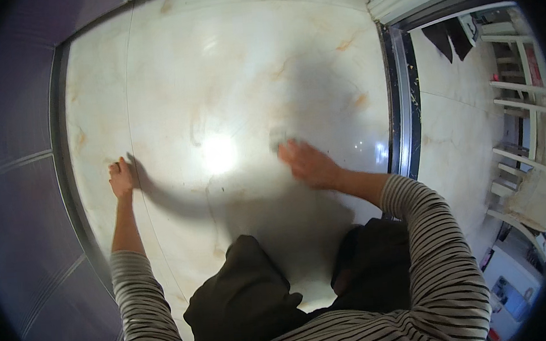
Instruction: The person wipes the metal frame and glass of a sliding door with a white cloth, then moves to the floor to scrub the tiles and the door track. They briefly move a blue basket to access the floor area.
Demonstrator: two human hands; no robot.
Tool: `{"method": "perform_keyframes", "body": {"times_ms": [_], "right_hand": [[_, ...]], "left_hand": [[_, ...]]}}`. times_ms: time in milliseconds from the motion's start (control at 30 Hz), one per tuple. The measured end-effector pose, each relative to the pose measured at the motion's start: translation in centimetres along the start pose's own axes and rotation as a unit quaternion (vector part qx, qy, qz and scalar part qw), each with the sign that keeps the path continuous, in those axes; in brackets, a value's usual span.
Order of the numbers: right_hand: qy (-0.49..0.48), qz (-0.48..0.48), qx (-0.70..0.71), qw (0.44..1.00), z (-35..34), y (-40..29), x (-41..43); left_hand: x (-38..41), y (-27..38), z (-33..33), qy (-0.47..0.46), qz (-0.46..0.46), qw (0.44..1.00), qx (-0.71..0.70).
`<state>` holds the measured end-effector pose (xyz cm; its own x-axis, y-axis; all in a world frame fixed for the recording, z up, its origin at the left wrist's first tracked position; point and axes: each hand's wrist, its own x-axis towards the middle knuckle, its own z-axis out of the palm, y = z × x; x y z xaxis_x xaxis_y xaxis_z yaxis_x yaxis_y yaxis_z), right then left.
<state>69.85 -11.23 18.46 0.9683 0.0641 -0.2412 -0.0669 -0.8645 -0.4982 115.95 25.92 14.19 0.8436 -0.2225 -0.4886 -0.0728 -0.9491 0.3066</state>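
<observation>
My right hand [309, 164] is blurred. It grips a small, pale greyish object [279, 139] against the glossy, marble-patterned floor [248, 86]; what the object is cannot be made out. Out to the left, my left hand [121, 180] is low over the same floor, its fingers curled and bunched. Whether something small is pinched there is too unclear to tell. Between the hands a bright light reflection shows on the floor. Below are my knees in dark trousers [243, 291].
Purple-grey tiled wall [24, 216] borders the left side, with a dark skirting strip [58, 119] at its foot. A metal door track [401, 99] runs along the right. Beyond it stand white wooden chairs [519, 86] and a dark hanging or lying cloth [449, 39].
</observation>
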Motion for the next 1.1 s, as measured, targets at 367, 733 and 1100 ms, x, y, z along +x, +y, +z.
{"method": "perform_keyframes", "body": {"times_ms": [367, 733, 1100], "right_hand": [[0.174, 0.179, -0.139, 0.958, -5.6, 11.1, 10.1], [0.308, 0.177, -0.147, 0.923, -8.0, 17.1, 11.2], [0.273, 0.253, -0.237, 0.897, -6.9, 20.5, 3.3]], "left_hand": [[-11.3, 22.4, 10.5, -0.049, 0.342, 0.884, 0.314], [-11.9, 25.5, 9.7, -0.118, 0.258, 0.869, 0.405], [-11.6, 24.0, 9.7, -0.105, 0.268, 0.888, 0.358]]}}
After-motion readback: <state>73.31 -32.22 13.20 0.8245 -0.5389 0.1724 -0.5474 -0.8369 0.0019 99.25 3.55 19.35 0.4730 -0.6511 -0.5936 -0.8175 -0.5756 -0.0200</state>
